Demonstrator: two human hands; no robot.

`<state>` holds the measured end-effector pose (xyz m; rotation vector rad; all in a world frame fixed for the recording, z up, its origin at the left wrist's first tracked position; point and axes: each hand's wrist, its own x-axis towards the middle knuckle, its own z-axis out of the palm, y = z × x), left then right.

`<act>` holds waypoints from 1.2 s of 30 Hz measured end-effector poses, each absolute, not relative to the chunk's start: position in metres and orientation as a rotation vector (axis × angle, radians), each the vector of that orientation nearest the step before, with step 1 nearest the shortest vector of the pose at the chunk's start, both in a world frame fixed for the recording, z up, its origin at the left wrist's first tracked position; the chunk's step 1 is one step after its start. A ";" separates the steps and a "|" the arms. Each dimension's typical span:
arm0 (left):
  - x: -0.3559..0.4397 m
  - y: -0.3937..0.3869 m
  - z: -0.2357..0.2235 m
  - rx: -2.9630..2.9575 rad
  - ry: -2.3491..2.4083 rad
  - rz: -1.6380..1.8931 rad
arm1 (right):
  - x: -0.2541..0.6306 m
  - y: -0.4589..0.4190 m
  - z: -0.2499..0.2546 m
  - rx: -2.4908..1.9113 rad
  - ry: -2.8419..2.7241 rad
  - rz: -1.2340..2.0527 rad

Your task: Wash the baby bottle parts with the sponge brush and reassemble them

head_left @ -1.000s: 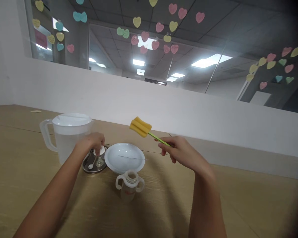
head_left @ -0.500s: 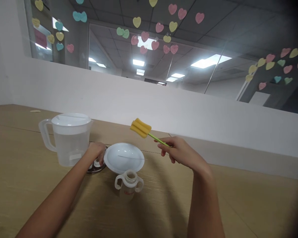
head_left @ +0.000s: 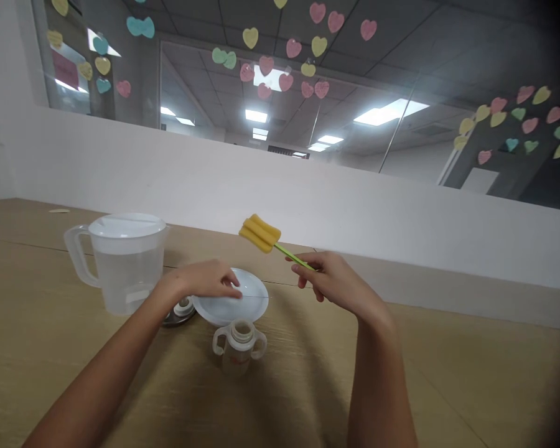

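My right hand (head_left: 333,277) is closed on the green handle of a bottle brush, its yellow sponge head (head_left: 260,233) raised up and to the left. My left hand (head_left: 210,280) hovers over a shallow white bowl (head_left: 256,308), thumb and fingers apart. A thin, straight, wire-like thing (head_left: 256,297) lies across the bowl, close to my left thumb; whether they touch I cannot tell. In front of the bowl stands an uncapped baby bottle (head_left: 239,351) with two side handles. Beneath my left wrist is a dark metal dish (head_left: 180,318) with a white ring-like part (head_left: 185,306) on it.
A translucent lidded pitcher (head_left: 128,267) holding clear liquid stands to the left. Everything rests on a wooden table (head_left: 284,398). Behind it rises a white wall (head_left: 205,186) with a window above, dotted with heart-shaped notes (head_left: 251,38).
My left hand has lifted from the metal dish and moved right, over the bowl, its fingers now apart. My right hand still holds the brush in nearly the same place. The view has shifted slightly.
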<state>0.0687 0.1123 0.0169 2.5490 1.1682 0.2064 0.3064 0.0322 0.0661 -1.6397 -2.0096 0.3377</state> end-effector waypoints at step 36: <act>0.047 0.112 0.035 2.951 1.590 1.427 | 0.271 0.046 0.050 -1.802 -2.211 0.439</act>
